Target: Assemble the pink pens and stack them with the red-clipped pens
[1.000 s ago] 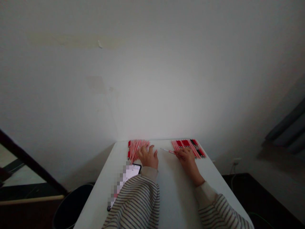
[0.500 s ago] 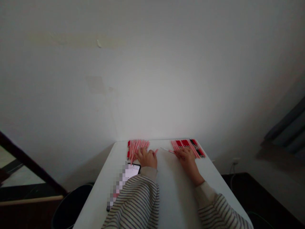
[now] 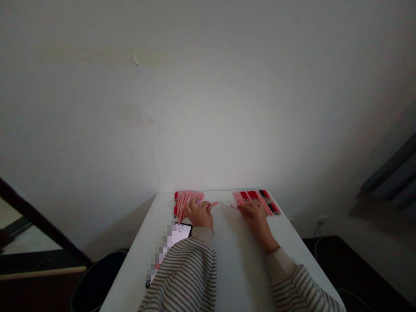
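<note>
Pink cap (image 3: pixel 213 204) (probably a cap; view dim) had swung toward the slim pen (image 3: pixel 230 205) since the earlier frame. I pinched it narrowly in my left hand (image 3: pixel 199 214), beside the pink pens (image 3: pixel 186 203). My right hand (image 3: pixel 255 213) held the slim pen near the red and black pens (image 3: pixel 264 195). Both pieces looked light, stiff, smooth; pen best gripped by its barrel, sparing the thin tip.

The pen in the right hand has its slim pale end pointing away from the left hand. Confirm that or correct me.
The direction is wrong: in the head view, the pen in the right hand has its slim pale end pointing toward the left hand.
</note>
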Available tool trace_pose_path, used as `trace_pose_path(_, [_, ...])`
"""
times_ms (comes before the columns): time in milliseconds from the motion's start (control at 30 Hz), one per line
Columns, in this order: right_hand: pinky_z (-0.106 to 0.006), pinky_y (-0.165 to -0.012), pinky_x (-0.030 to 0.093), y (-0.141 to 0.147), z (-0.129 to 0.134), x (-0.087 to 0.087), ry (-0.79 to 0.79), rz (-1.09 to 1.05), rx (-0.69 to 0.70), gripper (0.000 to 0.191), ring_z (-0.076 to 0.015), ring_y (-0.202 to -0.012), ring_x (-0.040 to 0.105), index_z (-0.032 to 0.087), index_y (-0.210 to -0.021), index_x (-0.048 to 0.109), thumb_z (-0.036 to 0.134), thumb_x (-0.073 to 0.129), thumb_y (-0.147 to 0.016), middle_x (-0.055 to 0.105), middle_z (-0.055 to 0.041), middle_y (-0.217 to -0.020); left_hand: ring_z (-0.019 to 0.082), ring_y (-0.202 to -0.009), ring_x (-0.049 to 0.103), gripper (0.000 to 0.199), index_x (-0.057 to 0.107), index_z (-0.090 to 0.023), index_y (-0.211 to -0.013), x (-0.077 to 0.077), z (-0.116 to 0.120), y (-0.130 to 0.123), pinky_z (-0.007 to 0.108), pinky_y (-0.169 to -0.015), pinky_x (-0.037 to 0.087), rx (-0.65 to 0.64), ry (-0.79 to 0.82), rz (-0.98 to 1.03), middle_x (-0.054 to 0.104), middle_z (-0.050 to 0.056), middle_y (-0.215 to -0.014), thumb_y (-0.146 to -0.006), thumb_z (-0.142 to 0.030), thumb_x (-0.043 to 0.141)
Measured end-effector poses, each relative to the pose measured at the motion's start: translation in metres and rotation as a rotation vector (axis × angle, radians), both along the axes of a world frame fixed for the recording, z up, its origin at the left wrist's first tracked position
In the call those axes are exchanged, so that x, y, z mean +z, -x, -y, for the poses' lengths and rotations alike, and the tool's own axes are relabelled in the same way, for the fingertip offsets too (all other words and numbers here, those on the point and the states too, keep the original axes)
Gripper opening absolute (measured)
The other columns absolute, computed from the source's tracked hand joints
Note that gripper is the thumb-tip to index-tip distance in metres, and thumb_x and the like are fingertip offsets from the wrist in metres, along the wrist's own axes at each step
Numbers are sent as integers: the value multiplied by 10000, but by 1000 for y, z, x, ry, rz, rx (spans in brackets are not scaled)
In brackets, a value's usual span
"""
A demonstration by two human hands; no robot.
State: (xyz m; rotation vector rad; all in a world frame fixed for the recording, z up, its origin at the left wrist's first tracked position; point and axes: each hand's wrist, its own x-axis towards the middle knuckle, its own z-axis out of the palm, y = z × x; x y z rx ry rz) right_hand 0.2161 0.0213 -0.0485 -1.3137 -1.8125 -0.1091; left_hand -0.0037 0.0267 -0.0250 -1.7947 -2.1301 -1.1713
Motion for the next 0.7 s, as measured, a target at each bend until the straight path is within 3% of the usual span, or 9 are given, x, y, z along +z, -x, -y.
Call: trace_pose_path(700, [-391, -790, 404, 2, 1, -1, 12, -7, -13, 206, -240, -905, 509, 291, -925, 728, 346, 539, -865, 663, -65, -879, 270, -1133, 433, 154, 722, -308, -844, -2, -1, 1, 460, -948, 314, -13, -16, -7, 529, 81, -1167, -785, -323, 580])
